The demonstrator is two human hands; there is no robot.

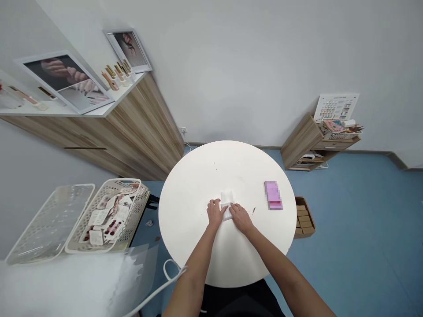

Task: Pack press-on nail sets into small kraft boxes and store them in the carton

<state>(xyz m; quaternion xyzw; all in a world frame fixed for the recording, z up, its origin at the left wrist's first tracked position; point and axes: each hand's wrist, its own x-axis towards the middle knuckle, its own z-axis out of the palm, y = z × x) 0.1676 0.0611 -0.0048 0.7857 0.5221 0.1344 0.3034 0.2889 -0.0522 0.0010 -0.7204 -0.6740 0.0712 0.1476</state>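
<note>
A small white sheet or pad (227, 197) lies on the round white table (185, 189), its lower part folded or layered. My left hand (215, 212) rests at its left edge, fingers spread on the tabletop and thumb on the white piece. From the right, my right hand (241, 217) touches the same piece with thumb and fingertips, its fingers slightly apart. The lower part of the white piece lies between both hands. Further right on the table is a blurred purple item (273, 195) with a red stripe.
White baskets (71, 247) with packets stand at the left, beside a white surface with a white cable (150, 297). Wooden cabinets (145, 123) hold picture frames and bottles. A small cabinet (299, 141) and a box of brown cartons (304, 218) are at the right.
</note>
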